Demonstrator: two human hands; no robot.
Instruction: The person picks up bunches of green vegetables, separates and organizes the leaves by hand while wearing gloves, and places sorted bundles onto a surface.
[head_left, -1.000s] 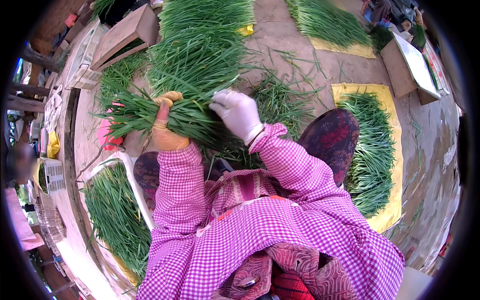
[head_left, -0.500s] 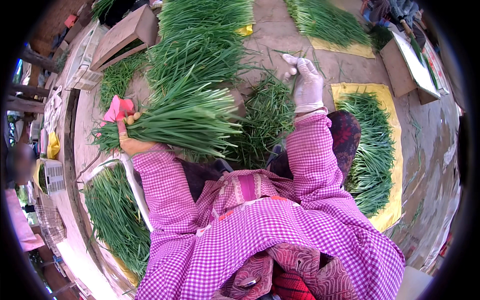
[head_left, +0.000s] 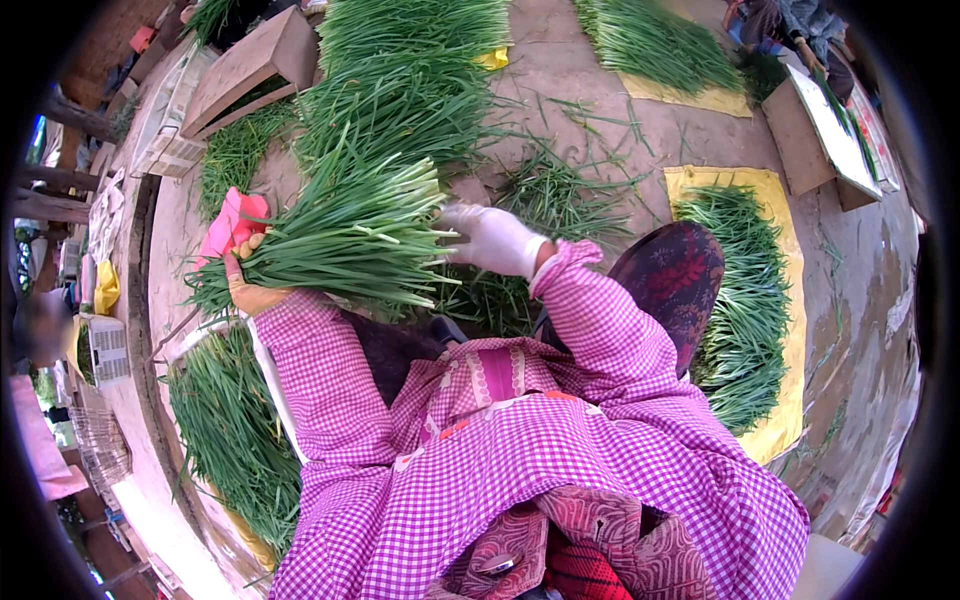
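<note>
My left hand [head_left: 246, 286] is wrapped round a thick bunch of garlic chives [head_left: 340, 245], its pale cut ends pointing right. A pink-red piece of cloth or plastic [head_left: 237, 222] lies against the fingers of that hand. At the pale ends of the bunch is my right hand [head_left: 492, 240] in a white glove; its fingers are blurred against the stalks, so their grip does not show. Below and beyond the right hand lies a loose heap of green trimmings [head_left: 560, 200] on the ground.
Big piles of chives lie ahead [head_left: 400, 60], at far right [head_left: 650, 45] and by my left side [head_left: 235, 430]. Another chive pile [head_left: 740, 300] rests on a yellow sheet [head_left: 785, 400] at right. Wooden boxes stand left [head_left: 250, 75] and right [head_left: 800, 140]. Another person [head_left: 800, 30] sits at upper right.
My right hand has moved left and nearer, from over the ground beyond the trimmings to the pale ends of the chives. The left hand keeps its hold, with the bunch slightly shifted.
</note>
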